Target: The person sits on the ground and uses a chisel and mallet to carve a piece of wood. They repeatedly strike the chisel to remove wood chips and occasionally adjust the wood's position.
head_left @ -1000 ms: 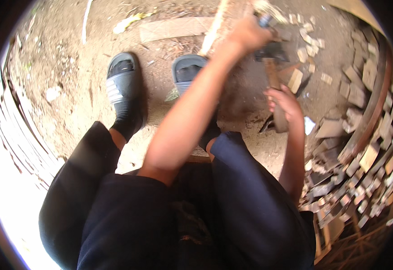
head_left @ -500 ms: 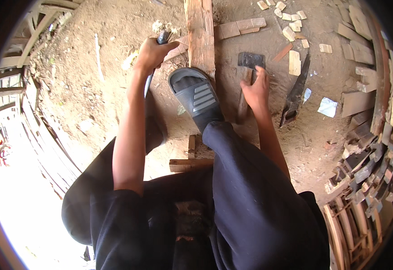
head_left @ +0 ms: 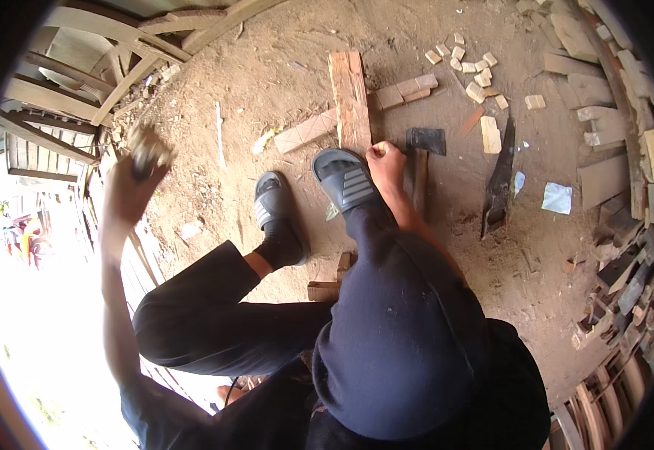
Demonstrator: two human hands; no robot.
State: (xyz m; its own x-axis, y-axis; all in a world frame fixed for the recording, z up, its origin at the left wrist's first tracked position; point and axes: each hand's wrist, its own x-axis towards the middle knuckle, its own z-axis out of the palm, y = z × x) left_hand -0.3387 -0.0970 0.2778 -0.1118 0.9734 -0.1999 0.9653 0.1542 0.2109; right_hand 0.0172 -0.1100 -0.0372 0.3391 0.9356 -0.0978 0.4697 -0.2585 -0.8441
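Note:
Raised far to the left, my left hand (head_left: 126, 196) is closed on a chisel (head_left: 151, 150). Its frayed, pale handle top sticks out of the fist, smeared by motion, and the blade is hidden. My right hand (head_left: 388, 166) is curled shut beside the near end of a rough wooden beam (head_left: 350, 94). Whether anything is in those fingers I cannot make out. My right foot, in a dark slide sandal (head_left: 342, 180), is right at that end of the beam. A hammer with a black head (head_left: 426, 141) and wooden handle (head_left: 420, 184) lies just right of my right hand.
A dark handsaw (head_left: 501, 172) lies on the dirt at right, near a white scrap (head_left: 557, 198). Small wood blocks (head_left: 475, 91) are scattered beyond it. A row of reddish strips (head_left: 308, 131) crosses under the beam. Stacked timber (head_left: 604, 180) lines the right side; wooden frames (head_left: 68, 82) stand far left.
My left hand has swung left and down with the chisel. My right hand has left the hammer and moved left to the beam's near end. The view has shifted.

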